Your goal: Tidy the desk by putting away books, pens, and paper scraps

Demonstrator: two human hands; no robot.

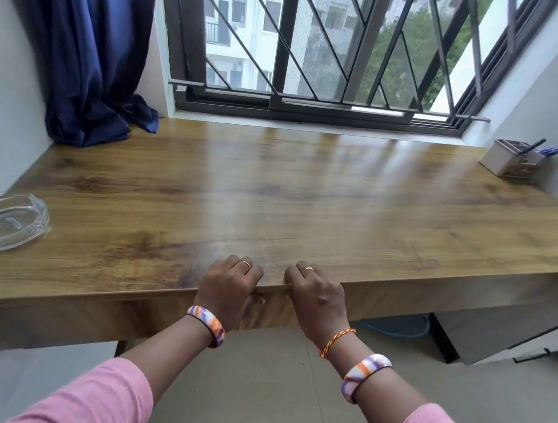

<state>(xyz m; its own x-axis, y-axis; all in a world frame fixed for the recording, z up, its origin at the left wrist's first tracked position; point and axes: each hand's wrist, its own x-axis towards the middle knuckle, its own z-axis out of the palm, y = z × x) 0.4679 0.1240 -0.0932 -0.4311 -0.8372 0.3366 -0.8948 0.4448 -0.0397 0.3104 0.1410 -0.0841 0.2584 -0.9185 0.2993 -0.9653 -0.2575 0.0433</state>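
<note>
Wooden desk under window — glass ashtray at its left edge, pen holder far-right corner, blue curtain pooled far-left corner.

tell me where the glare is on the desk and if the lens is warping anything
Head view: daylight from the window lays pale streaks of glare across the middle of the desk; wide-angle distortion splays the window bars and tilts the walls outward; the pen holder at the far right looks slightly soft.
</note>
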